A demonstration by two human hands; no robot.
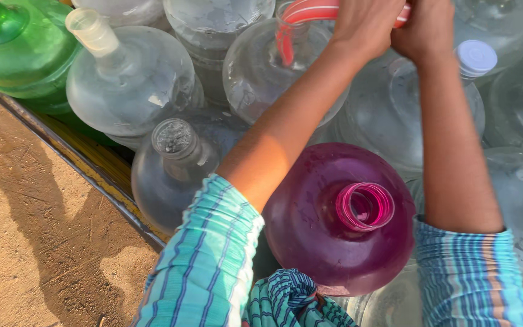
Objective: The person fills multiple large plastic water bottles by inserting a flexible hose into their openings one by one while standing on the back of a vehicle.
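My left hand (364, 25) and my right hand (426, 27) are side by side at the top edge, both closed around a red-and-white striped hose (310, 12). The hose bends down into the neck of a clear water jug (255, 72). Just below my arms stands a purple-pink jug (328, 224) with its neck open. A clear jug with a white cap (476, 57) sits under my right wrist. Both sleeves are rolled up, striped turquoise and blue.
Several more large clear jugs crowd the cart, one with a foggy open neck (174, 136) and one with a cloudy cap (92, 30). A green jug (16, 48) stands at the top left. The cart's metal edge (92, 175) runs diagonally beside sandy ground (31, 242).
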